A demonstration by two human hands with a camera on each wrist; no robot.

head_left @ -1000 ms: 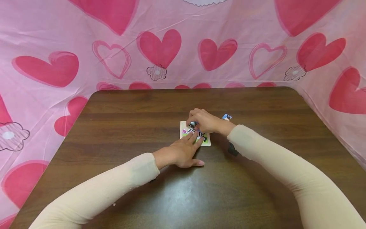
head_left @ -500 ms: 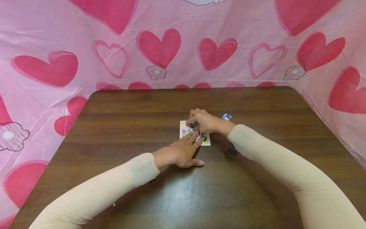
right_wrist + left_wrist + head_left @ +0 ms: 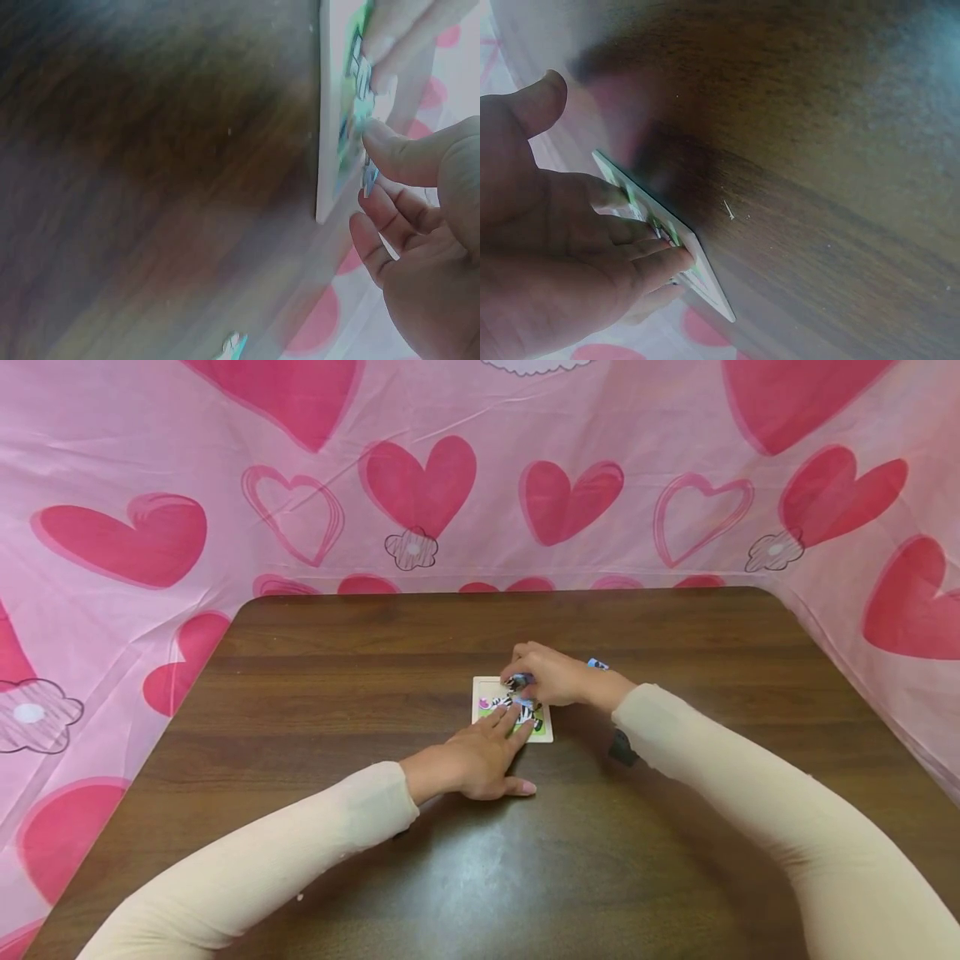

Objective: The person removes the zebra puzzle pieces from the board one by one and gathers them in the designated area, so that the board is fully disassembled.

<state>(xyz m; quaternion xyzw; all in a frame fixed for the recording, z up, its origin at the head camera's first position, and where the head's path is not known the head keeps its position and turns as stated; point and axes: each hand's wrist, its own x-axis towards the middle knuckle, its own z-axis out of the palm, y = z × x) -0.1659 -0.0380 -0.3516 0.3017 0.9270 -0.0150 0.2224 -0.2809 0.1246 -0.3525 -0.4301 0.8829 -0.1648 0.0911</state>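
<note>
A small jigsaw board with a pale frame [image 3: 476, 703] lies near the table's middle, bearing a zebra picture on green. My left hand [image 3: 480, 763] rests on its near part, fingers spread straight and thumb on the table side. In the left wrist view the fingertips touch the board [image 3: 714, 291]. My right hand [image 3: 553, 675] pinches a dark-and-blue puzzle piece [image 3: 518, 681] over the board's upper right part. The right wrist view has this piece [image 3: 370, 177] tilted between thumb and fingers, at the picture surface; part of the picture is hidden by both hands.
Another blue puzzle piece [image 3: 597, 664] lies on the brown wooden table [image 3: 360, 652] beyond the right wrist, partly hidden by it. A pink cloth with hearts [image 3: 570, 502] hangs around the table's back and sides.
My right hand has shifted slightly right with the puzzle piece, uncovering more of the board's top left. Its wrist now hides more of the loose piece. The left hand stays put.
</note>
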